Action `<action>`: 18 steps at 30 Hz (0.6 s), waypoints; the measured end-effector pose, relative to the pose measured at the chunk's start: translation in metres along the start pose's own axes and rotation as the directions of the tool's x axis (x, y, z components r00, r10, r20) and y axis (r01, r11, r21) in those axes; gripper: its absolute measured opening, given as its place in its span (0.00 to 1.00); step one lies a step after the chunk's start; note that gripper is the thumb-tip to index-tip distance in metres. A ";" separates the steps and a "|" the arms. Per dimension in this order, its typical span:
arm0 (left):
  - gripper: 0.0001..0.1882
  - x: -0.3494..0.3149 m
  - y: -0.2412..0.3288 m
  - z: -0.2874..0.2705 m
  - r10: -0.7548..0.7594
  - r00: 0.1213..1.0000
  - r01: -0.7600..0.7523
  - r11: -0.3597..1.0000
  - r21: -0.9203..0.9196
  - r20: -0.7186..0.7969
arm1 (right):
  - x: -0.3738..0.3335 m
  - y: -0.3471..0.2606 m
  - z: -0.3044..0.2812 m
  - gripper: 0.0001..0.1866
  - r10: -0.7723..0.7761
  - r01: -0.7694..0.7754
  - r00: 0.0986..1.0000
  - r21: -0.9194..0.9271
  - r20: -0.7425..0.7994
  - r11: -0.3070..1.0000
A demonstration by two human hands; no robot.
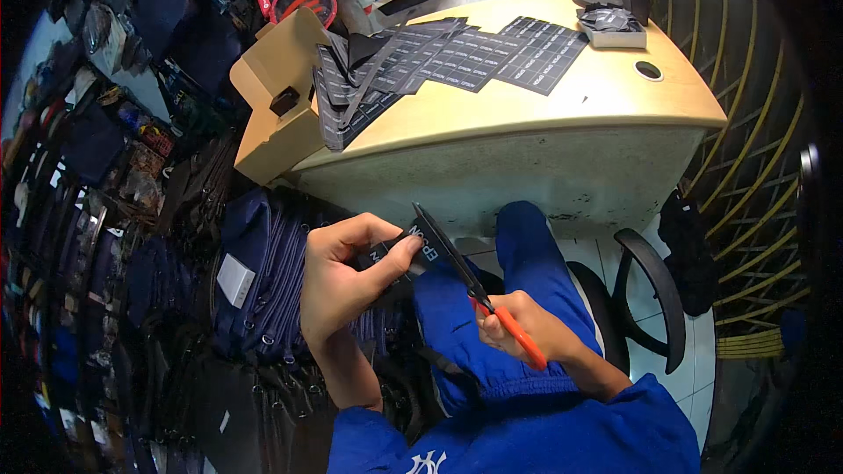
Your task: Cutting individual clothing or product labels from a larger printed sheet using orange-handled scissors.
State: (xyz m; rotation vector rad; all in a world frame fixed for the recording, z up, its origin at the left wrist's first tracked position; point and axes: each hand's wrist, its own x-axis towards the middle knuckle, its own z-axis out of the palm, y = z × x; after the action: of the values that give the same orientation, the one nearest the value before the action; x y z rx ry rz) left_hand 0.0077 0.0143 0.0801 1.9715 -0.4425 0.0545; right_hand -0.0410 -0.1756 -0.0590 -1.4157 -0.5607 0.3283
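My left hand [341,276] is closed, pinching a small black label strip [430,253] with pale lettering between thumb and index finger. My right hand [537,335] grips a pair of scissors [467,274] by the orange handles. Their dark blades point up and away from me and lie along the right edge of the strip. Whether they are cutting into it cannot be made out. Both hands are above my lap, in front of the desk.
Dark printed sheets [465,60] lie spread on the wooden desk [632,98]. An open cardboard box [281,127] stands at its left end, and a small tray [615,38] of dark pieces at the far right. Dark blue bags [272,272] are stacked left. A chair armrest [654,298] is right.
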 end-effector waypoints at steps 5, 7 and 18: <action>0.03 -0.001 0.000 -0.001 -0.016 1.000 0.016 1.000 0.006 -0.004 | -0.001 -0.001 -0.001 0.24 0.016 -0.016 1.000 -0.019 0.002 1.000; 0.03 -0.001 0.000 -0.001 -0.004 1.000 0.004 1.000 0.000 -0.011 | -0.001 -0.001 0.000 0.25 0.034 -0.034 0.999 -0.028 0.005 0.999; 0.03 -0.001 -0.001 -0.003 -0.004 1.000 0.004 1.000 0.006 -0.012 | 0.000 -0.003 0.003 0.22 0.029 -0.030 0.998 -0.019 -0.055 0.999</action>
State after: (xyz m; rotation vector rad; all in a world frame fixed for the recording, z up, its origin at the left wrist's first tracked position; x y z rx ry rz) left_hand 0.0076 0.0176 0.0798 1.9769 -0.4309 0.0650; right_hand -0.0431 -0.1741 -0.0563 -1.4491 -0.4998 0.3068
